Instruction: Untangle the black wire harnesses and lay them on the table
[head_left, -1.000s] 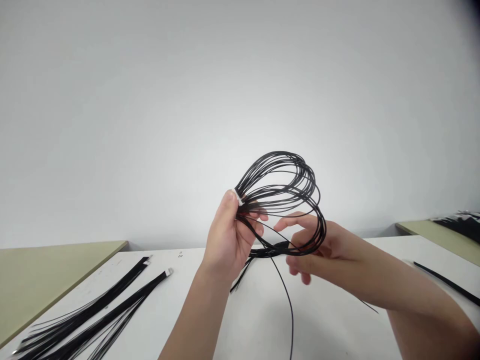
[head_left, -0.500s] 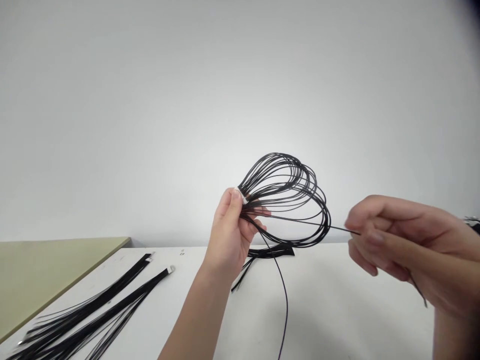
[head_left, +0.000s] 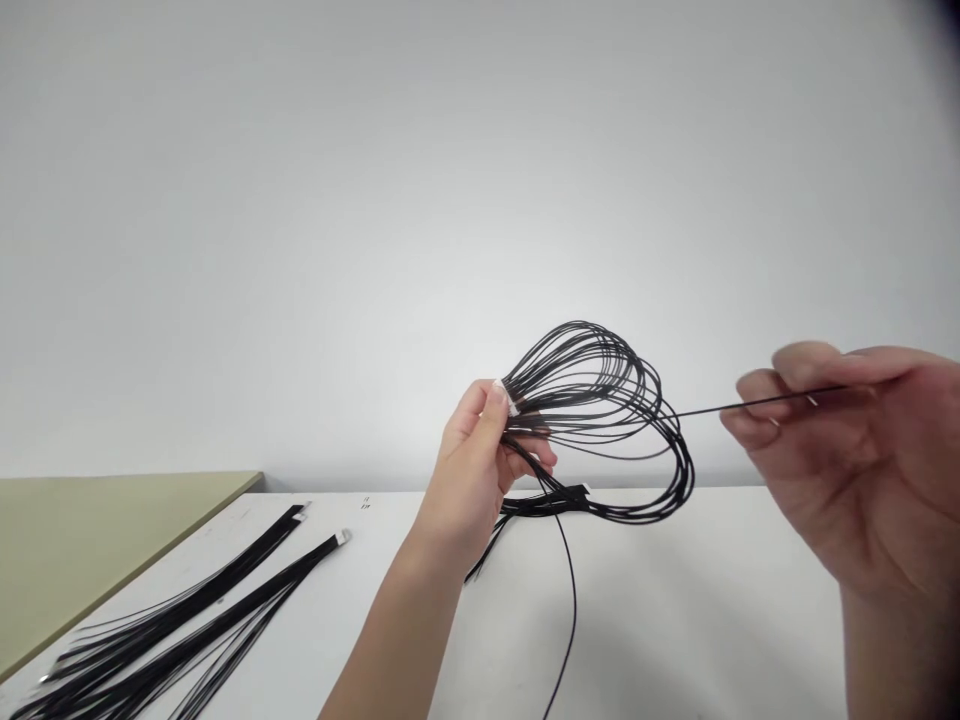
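Observation:
My left hand (head_left: 469, 460) is closed around the gathered end of a looped black wire bundle (head_left: 682, 470), thumb against its white connector (head_left: 513, 405). The loops fan out to the right of the fingers, in the air above the table. One single black wire (head_left: 705, 411) runs taut from the bundle to my right hand (head_left: 855, 440), whose curled fingers grip it with the palm turned towards me. Another loose wire end (head_left: 574, 600) hangs in a curve below the bundle. The tip of the wire in my right hand cannot be made out.
On the white table (head_left: 675, 620) lie two black wire bundles (head_left: 247, 600) with pale connectors, at the left. Another black bundle (head_left: 555, 500) lies at the table's back edge, partly behind my left hand. A greenish board (head_left: 112, 530) borders the far left; a pale wall (head_left: 450, 200) stands behind.
My right hand has risen and turned its palm towards me, and the wire now slants upward to it. My left hand and the bundle have shifted slightly right.

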